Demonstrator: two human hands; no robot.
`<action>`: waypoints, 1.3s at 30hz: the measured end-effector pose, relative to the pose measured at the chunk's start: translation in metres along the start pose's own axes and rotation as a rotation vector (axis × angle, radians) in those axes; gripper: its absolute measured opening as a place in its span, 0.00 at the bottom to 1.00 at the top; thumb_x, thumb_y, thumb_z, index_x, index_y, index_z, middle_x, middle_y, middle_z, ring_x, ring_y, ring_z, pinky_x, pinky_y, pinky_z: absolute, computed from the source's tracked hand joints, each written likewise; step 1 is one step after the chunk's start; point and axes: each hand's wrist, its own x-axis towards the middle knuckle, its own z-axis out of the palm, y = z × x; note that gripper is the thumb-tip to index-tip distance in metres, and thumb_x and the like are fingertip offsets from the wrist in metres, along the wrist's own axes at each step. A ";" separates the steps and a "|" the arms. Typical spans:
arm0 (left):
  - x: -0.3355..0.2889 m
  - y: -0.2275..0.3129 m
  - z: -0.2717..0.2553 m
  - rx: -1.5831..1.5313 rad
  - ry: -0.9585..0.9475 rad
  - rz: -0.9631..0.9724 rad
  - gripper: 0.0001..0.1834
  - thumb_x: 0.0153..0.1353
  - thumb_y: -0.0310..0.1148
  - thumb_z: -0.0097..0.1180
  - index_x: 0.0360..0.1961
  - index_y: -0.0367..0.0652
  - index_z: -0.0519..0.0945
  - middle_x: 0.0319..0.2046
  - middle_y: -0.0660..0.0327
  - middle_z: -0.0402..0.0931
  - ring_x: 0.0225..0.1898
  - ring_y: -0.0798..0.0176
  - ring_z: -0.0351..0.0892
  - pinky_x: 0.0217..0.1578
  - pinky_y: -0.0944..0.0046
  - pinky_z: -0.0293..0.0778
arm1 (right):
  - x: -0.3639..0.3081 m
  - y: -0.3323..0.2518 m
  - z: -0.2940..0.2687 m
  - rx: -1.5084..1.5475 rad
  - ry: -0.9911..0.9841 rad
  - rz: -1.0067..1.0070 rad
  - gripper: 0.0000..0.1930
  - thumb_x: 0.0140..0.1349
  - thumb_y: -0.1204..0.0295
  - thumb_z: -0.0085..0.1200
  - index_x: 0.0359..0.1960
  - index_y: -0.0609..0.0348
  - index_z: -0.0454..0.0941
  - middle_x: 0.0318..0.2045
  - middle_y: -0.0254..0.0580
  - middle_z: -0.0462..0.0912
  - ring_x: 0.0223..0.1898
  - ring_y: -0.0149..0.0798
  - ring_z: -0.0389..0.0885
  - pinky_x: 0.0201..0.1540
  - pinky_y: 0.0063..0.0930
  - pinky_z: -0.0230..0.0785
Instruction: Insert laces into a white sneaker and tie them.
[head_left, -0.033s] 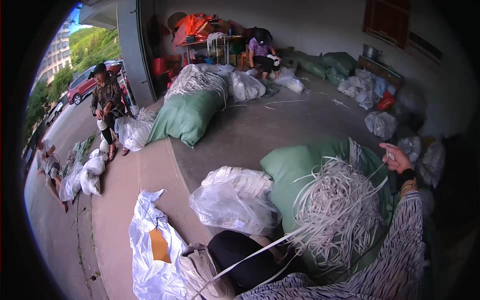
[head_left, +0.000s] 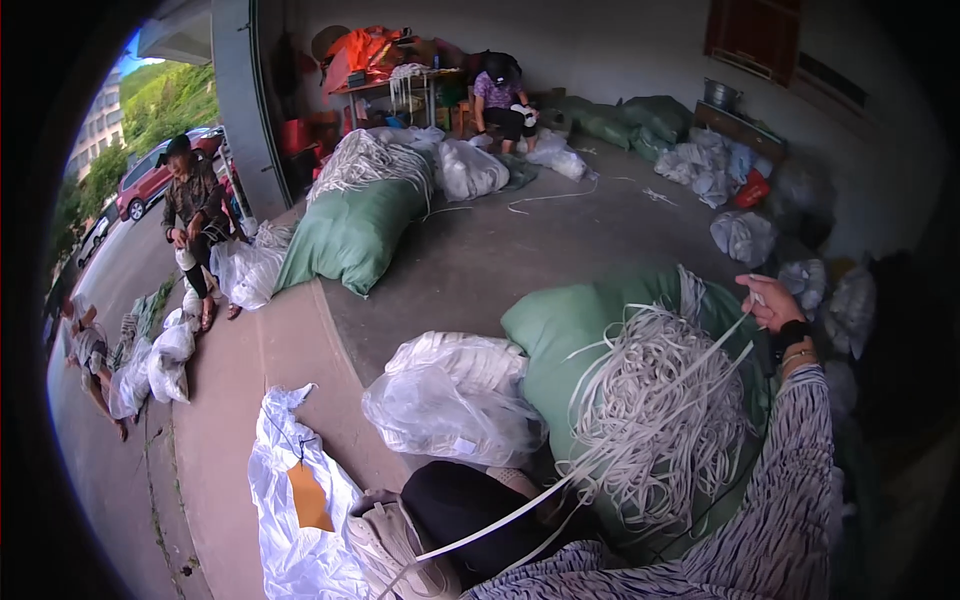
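Your right hand (head_left: pixel 770 304), fingers closed on a white strip (head_left: pixel 737 329) right of the tangled pile (head_left: pixel 665 420), likely does untangling, calling for gentle pulling; your left hand's grip is unseen.

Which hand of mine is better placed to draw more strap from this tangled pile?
Your right hand, probably: it is raised near the tangled pile on the green sack, pinching a pale strand leading down to it. Your left hand is out of view.
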 end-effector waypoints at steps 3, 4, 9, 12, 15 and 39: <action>-0.001 0.001 0.023 0.039 -0.059 0.003 0.09 0.57 0.42 0.54 0.26 0.52 0.71 0.15 0.73 0.58 0.13 0.75 0.55 0.12 0.73 0.51 | 0.000 -0.011 0.022 0.223 0.022 -0.180 0.20 0.58 0.58 0.52 0.51 0.51 0.73 0.41 0.38 0.82 0.31 0.28 0.76 0.33 0.23 0.66; -0.002 0.002 0.027 0.050 -0.071 -0.002 0.09 0.57 0.42 0.55 0.26 0.52 0.71 0.15 0.73 0.58 0.13 0.75 0.55 0.11 0.73 0.51 | 0.000 -0.012 0.026 0.291 0.103 -0.191 0.22 0.57 0.57 0.53 0.52 0.50 0.72 0.50 0.35 0.77 0.45 0.33 0.74 0.48 0.31 0.64; -0.007 0.004 0.031 0.071 -0.091 0.008 0.09 0.56 0.43 0.56 0.27 0.52 0.72 0.15 0.73 0.58 0.13 0.76 0.55 0.11 0.74 0.51 | -0.002 -0.011 0.019 0.547 0.094 -0.199 0.20 0.61 0.59 0.49 0.51 0.59 0.72 0.51 0.41 0.75 0.49 0.37 0.71 0.53 0.35 0.61; -0.011 0.007 0.028 0.081 -0.086 0.009 0.09 0.56 0.43 0.56 0.27 0.52 0.72 0.15 0.74 0.58 0.12 0.76 0.55 0.11 0.74 0.51 | 0.002 -0.002 0.006 0.587 0.177 -0.214 0.19 0.63 0.62 0.48 0.50 0.62 0.71 0.50 0.46 0.75 0.42 0.35 0.73 0.46 0.30 0.65; -0.015 0.012 0.026 0.082 -0.073 0.016 0.09 0.55 0.43 0.57 0.28 0.52 0.73 0.15 0.74 0.58 0.12 0.77 0.55 0.11 0.74 0.51 | 0.005 0.006 -0.009 0.668 0.000 -0.279 0.18 0.64 0.62 0.46 0.50 0.62 0.71 0.48 0.47 0.76 0.30 0.29 0.72 0.32 0.23 0.66; 0.002 0.165 -0.453 -0.449 0.994 0.358 0.10 0.52 0.43 0.61 0.31 0.52 0.78 0.15 0.75 0.59 0.10 0.80 0.54 0.10 0.78 0.50 | 0.039 0.098 0.059 -0.038 0.083 -0.172 0.26 0.61 0.73 0.44 0.62 0.63 0.55 0.48 0.51 0.77 0.14 0.19 0.62 0.11 0.11 0.51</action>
